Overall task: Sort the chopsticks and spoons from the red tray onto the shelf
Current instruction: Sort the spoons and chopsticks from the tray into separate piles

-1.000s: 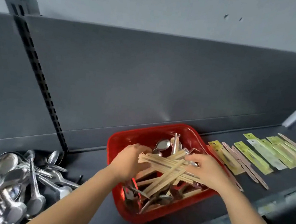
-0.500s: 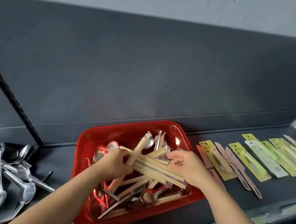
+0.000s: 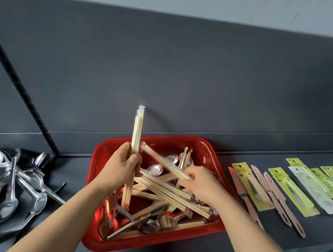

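A red tray [image 3: 210,151] sits on the dark shelf [image 3: 78,170], filled with wrapped wooden chopsticks [image 3: 167,191] and metal spoons [image 3: 155,168]. My left hand [image 3: 120,166] grips a wrapped bundle of chopsticks [image 3: 137,127] and holds it upright over the tray's left side. My right hand [image 3: 198,182] pinches the end of another wrapped chopstick pack [image 3: 163,163] that slants up to the left above the pile.
A heap of loose metal spoons [image 3: 5,187] lies on the shelf to the left. Packaged utensils on yellow-green cards [image 3: 290,190] and pinkish flat tools [image 3: 271,196] lie in a row to the right. A black slotted upright [image 3: 21,90] runs along the back panel.
My left hand has lifted its chopstick bundle from a slant to upright. My right hand has taken hold of a separate pack and raised its far end.
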Demonstrator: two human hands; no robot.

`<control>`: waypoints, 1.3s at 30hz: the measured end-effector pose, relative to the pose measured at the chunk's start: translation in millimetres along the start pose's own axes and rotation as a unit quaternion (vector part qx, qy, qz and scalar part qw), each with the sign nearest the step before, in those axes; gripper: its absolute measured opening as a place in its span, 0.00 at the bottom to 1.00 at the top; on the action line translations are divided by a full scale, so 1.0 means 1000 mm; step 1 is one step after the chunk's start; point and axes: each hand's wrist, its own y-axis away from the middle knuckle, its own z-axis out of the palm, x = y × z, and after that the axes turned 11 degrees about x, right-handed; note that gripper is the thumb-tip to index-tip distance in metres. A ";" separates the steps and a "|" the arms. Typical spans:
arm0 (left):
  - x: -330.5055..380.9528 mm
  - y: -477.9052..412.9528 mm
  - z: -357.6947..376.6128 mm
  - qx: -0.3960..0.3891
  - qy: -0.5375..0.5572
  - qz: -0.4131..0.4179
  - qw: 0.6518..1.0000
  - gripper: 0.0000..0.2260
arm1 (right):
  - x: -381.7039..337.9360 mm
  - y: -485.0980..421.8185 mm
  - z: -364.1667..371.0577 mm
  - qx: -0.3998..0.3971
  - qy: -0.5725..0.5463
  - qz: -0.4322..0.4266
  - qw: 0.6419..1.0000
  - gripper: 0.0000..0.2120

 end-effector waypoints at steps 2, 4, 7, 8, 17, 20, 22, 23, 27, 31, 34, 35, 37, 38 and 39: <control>-0.001 -0.001 0.004 -0.021 -0.036 0.018 0.999 0.06 | 0.002 -0.001 -0.012 0.014 -0.041 0.022 0.999 0.04; -0.003 -0.002 0.010 -0.071 -0.130 0.025 0.989 0.13 | 0.005 0.000 -0.022 0.026 -0.076 0.037 0.996 0.05; -0.012 -0.001 0.020 -0.148 -0.256 0.016 0.955 0.18 | 0.011 0.003 -0.030 0.021 -0.114 0.056 0.992 0.03; -0.015 -0.001 0.022 -0.159 -0.263 0.008 0.952 0.19 | 0.013 0.005 -0.030 0.016 -0.121 0.059 0.991 0.03; -0.025 -0.014 0.034 -0.164 -0.342 0.074 0.922 0.08 | 0.015 0.016 -0.033 0.040 -0.173 0.075 0.981 0.09; -0.026 -0.018 0.035 -0.132 -0.368 0.087 0.916 0.12 | 0.013 0.017 -0.037 0.062 -0.195 0.070 0.976 0.10; -0.025 -0.023 0.037 -0.106 -0.400 0.090 0.906 0.12 | 0.012 0.017 -0.039 0.065 -0.202 0.070 0.975 0.08; -0.025 -0.025 0.037 -0.103 -0.413 0.088 0.900 0.12 | 0.013 0.017 -0.040 0.066 -0.202 0.071 0.975 0.08; -0.024 -0.028 0.038 -0.131 -0.414 0.061 0.899 0.14 | 0.013 0.017 -0.041 0.070 -0.206 0.072 0.973 0.09; -0.027 -0.030 0.039 -0.123 -0.441 0.063 0.887 0.14 | 0.015 0.018 -0.040 0.070 -0.205 0.076 0.973 0.09; -0.028 -0.031 0.039 -0.095 -0.469 0.078 0.875 0.15 | 0.017 0.018 -0.040 0.068 -0.215 0.075 0.971 0.08; -0.028 -0.031 0.039 -0.083 -0.467 0.074 0.877 0.16 | 0.017 0.017 -0.040 0.066 -0.218 0.076 0.971 0.06; -0.025 -0.034 0.039 -0.063 -0.449 0.063 0.889 0.16 | 0.017 0.016 -0.040 0.063 -0.221 0.078 0.970 0.03; -0.023 -0.035 0.039 -0.052 -0.432 0.060 0.899 0.15 | 0.018 0.016 -0.040 0.062 -0.221 0.079 0.970 0.03; -0.020 -0.037 0.038 -0.040 -0.410 0.058 0.910 0.14 | 0.018 0.015 -0.039 0.059 -0.219 0.078 0.971 0.03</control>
